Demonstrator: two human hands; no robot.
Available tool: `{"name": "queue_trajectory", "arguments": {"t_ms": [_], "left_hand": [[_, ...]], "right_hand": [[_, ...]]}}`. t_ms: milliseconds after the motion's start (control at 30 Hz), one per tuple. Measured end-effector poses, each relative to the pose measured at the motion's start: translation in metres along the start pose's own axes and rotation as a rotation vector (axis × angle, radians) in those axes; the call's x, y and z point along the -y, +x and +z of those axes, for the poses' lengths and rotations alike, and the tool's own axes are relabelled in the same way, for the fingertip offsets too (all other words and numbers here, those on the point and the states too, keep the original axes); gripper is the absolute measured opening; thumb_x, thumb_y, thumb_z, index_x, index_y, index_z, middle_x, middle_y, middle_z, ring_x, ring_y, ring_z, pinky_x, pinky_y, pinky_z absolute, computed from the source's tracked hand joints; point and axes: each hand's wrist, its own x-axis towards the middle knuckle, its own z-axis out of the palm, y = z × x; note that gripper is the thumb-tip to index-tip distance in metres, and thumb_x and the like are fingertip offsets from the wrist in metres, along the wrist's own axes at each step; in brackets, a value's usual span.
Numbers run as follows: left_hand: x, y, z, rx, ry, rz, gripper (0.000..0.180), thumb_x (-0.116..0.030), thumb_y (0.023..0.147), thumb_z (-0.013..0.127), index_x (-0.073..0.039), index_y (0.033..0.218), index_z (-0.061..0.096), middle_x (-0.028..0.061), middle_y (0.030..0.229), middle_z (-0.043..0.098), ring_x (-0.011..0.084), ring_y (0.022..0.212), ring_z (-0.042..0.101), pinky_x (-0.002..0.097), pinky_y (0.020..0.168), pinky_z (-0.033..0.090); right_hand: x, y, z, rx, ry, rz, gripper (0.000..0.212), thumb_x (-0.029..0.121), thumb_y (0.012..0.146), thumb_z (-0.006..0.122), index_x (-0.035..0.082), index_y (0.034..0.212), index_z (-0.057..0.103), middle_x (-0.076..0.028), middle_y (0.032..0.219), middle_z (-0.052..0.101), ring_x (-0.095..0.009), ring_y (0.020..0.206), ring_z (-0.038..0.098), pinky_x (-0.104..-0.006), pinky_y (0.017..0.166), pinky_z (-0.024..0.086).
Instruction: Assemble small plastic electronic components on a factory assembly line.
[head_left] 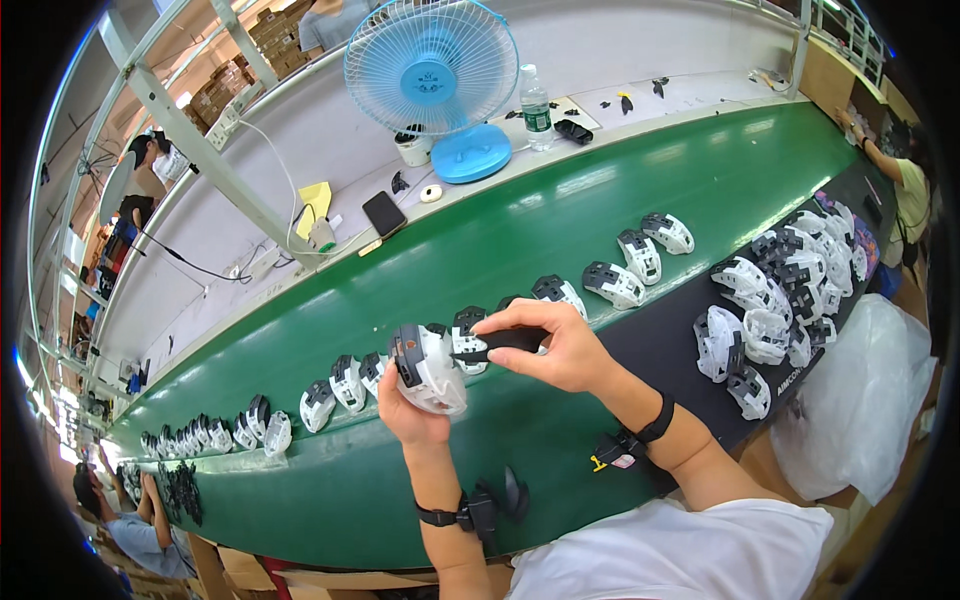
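My left hand (pixel 414 420) is wrapped round the lower side of a white and black computer mouse shell (pixel 432 372), raised above the green belt. In my right hand (pixel 572 352), pinched between thumb and fingers, is a dark curved plastic piece (pixel 512 342). Its tip meets the right side of the shell, or comes very close; I cannot tell which. Below my hands, near the left wrist, lie loose black curved parts (pixel 515 492). Behind the held shell runs a row of similar mouse shells (pixel 347 384), partly hidden by my hands.
More shells are heaped on a black mat (pixel 660 350) at right, beside a clear plastic bag (pixel 845 400). Past the green belt (pixel 560 225) stand a blue fan (pixel 470 155), a water bottle (pixel 536 112) and a phone (pixel 384 214). Other people work at both far ends.
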Motion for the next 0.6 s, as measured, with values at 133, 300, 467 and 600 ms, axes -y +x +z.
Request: {"name": "queue_trajectory", "arguments": {"t_ms": [133,300,467,600], "left_hand": [[0.012,0.003,0.000,0.025,0.055,-0.029,0.032,-0.029,0.089,0.045,-0.005,0.104,0.059,0.0085,0.098,0.064,0.0220,0.090,0.061,0.0356,0.080,0.048],[0.009,-0.001,-0.002,0.017,0.091,-0.049,0.033,-0.030,0.090,0.044,-0.005,0.104,0.059,0.0079,0.098,0.064,0.0209,0.090,0.061,0.0347,0.080,0.048],[0.020,0.000,-0.014,0.127,0.271,-0.105,0.034,-0.028,0.090,0.042,-0.003,0.109,0.056,0.0085,0.102,0.061,0.0202,0.091,0.060,0.0336,0.081,0.047],[0.030,-0.005,-0.006,0.115,0.309,-0.035,0.038,-0.024,0.091,0.041,0.003,0.115,0.051,0.0104,0.106,0.059,0.0184,0.095,0.058,0.0305,0.082,0.046]], "right_hand": [[0.006,0.000,-0.005,-0.016,0.075,0.025,0.035,0.005,0.073,0.073,0.003,0.107,0.063,-0.003,0.088,0.063,-0.009,0.083,0.060,-0.0232,0.075,0.049],[-0.007,0.002,-0.012,0.236,0.085,-0.015,0.028,0.004,0.072,0.074,0.002,0.099,0.067,-0.005,0.089,0.064,-0.012,0.084,0.060,-0.0250,0.078,0.049],[-0.012,0.002,-0.007,0.258,-0.019,-0.037,0.041,0.003,0.072,0.072,0.003,0.111,0.060,-0.003,0.086,0.058,-0.011,0.082,0.059,-0.0256,0.075,0.050],[-0.004,0.005,0.005,-0.011,0.321,0.151,0.048,0.002,0.078,0.065,0.003,0.122,0.046,-0.005,0.092,0.057,-0.011,0.087,0.058,-0.0253,0.078,0.048]]}}
